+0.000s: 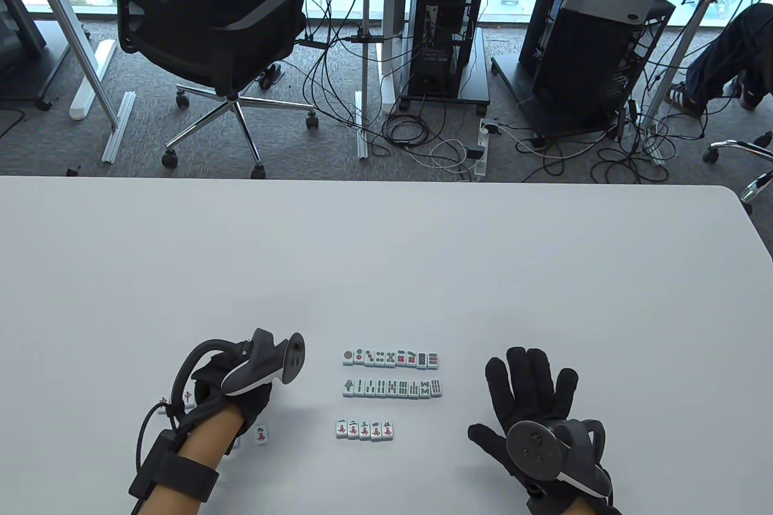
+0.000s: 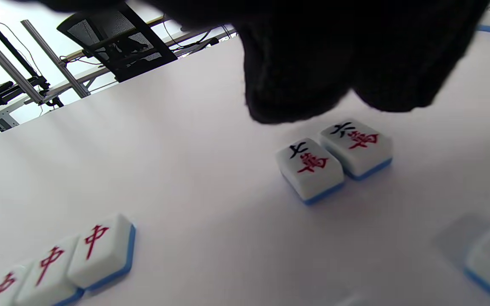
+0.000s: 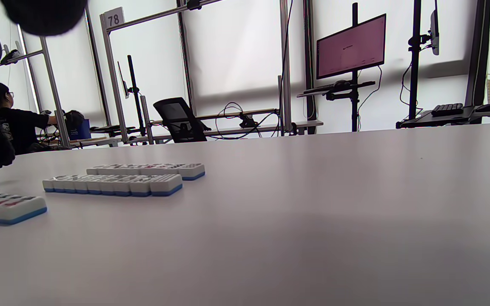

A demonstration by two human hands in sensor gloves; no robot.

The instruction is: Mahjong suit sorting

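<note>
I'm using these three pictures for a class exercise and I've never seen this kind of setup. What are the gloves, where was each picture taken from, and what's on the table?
Two gloved hands carry motion trackers. One picture looks down at the white table; the other two come from cameras on each wrist. Three rows of mahjong tiles lie sorted in the middle. The left hand hovers over loose tiles; its wrist camera shows two character tiles just below the fingertips and three red-marked tiles nearby. The right hand rests flat and open. Neither hand holds anything.

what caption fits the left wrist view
Gloved fingers hover above two character-suit mahjong tiles, beside three red dragon tiles.
</note>
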